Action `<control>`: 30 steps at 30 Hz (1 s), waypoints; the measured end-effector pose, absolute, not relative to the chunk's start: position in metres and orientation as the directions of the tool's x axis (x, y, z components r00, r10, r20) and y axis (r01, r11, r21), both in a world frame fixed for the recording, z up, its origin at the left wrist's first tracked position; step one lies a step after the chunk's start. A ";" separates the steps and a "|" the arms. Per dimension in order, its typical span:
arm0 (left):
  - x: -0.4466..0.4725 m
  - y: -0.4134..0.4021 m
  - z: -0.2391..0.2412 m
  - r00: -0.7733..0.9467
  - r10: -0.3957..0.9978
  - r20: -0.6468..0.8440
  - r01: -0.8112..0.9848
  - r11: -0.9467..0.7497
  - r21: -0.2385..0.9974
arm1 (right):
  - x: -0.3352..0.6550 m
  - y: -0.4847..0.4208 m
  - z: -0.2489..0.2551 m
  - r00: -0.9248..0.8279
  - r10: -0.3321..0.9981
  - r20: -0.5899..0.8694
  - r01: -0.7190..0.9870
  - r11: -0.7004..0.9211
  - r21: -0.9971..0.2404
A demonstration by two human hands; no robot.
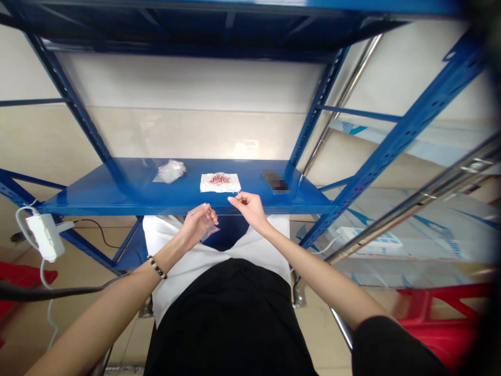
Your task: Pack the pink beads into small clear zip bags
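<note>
A small clear plastic bag (210, 232) with something pinkish at its lower corner is held in my left hand (197, 224), in front of the shelf's edge. My right hand (250, 208) is at the front edge of the blue shelf (156, 196), its thumb and fingertips pinched together; whatever may be between them is too small to make out. Just beyond the right hand lies a white cloth or paper sheet (230, 187), bearing a heap of small pink and gold beads (219, 179).
Crumpled clear plastic bags (170, 171) lie at the left of the shelf. A dark, pixelated object (276, 181) lies at the right. Blue uprights flank both sides. A white power strip (45, 236) hangs at the left; a red stool (438, 318) stands at lower right.
</note>
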State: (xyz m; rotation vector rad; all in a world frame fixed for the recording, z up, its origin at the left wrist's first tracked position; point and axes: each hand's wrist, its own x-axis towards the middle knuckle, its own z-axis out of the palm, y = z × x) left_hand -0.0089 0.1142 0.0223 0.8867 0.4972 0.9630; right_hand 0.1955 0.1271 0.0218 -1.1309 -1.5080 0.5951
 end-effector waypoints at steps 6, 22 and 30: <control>-0.004 0.124 0.016 0.463 0.886 0.033 -0.448 0.202 0.871 | 0.218 0.229 0.027 0.123 0.849 0.514 0.641 0.328 -0.694; -0.019 0.141 0.021 0.379 0.920 -0.098 -0.504 0.294 0.812 | 0.219 0.277 0.011 -0.033 0.886 0.463 0.865 0.258 -0.431; -0.012 0.120 0.019 0.458 0.888 -0.030 -0.494 0.283 0.822 | 0.210 0.253 0.027 -0.060 0.752 0.657 0.878 0.352 -0.323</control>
